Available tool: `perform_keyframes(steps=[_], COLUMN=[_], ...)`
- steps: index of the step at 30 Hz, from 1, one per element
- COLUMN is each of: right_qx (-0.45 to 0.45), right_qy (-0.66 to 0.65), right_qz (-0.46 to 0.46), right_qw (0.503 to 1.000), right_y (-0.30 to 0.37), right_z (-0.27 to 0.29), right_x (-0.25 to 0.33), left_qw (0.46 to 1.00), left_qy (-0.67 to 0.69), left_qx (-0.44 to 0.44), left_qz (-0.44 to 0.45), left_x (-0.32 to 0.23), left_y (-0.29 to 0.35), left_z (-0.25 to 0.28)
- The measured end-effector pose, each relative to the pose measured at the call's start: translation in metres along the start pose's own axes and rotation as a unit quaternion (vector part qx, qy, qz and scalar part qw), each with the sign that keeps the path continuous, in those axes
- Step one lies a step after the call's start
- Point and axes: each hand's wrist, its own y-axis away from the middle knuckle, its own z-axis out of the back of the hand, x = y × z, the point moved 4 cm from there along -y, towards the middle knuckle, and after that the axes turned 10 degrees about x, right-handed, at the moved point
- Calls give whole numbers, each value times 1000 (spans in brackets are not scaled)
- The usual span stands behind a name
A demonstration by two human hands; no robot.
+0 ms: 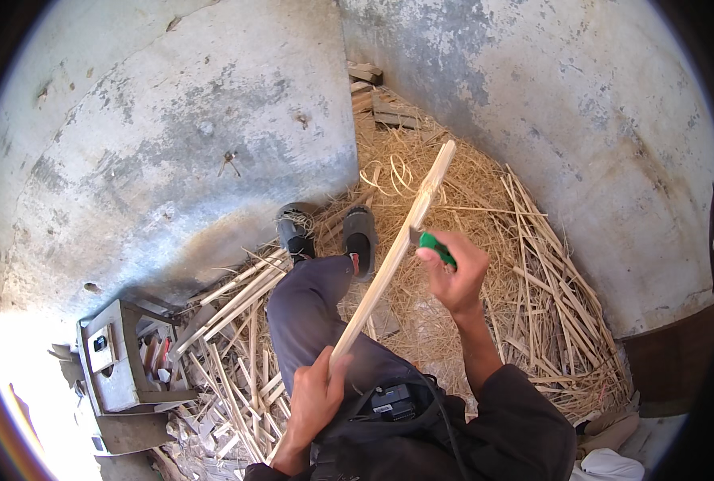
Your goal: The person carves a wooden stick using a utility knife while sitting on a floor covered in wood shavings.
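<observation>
A long pale wooden strip (pixel 381 280) runs diagonally up and away in front of me, over my leg. Its near part is in my left hand (pixel 315 397), the fingers closed around it close to my lap. My right hand (pixel 459 274) grips a green-handled knife (pixel 439 247), held to the right of the strip. The short, dark blade lies at the strip's edge, about a third of the way down from its far end. Thin curled shavings (pixel 401 174) show beyond the strip, near its far end.
Shavings (pixel 421 321) and straw-like strips cover the floor. Piles of thin sticks lie at the right (pixel 545 297) and left (pixel 237 321). A wooden box (pixel 125 353) stands at the left. Worn walls (pixel 213 120) meet ahead. My shoes (pixel 359 240) rest among the scraps.
</observation>
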Motion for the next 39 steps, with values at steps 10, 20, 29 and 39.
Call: perform_keyframes(steps=[10, 20, 29, 39], right_qx=[-11, 76, 45, -16], right_qy=[16, -13, 19, 12], right_qz=[-43, 26, 31, 8], right_qw=[999, 997, 998, 1000], right_y=[-2, 14, 11, -1], right_z=[11, -18, -14, -7], right_x=[-23, 16, 16, 0], left_qw=[1000, 1000, 1000, 999], left_qy=[10, 11, 30, 26], left_qx=[13, -21, -6, 19], left_qz=[-15, -7, 8, 26], left_x=[4, 3, 0, 5], left_y=[6, -3, -1, 8], left_z=[-6, -3, 0, -3])
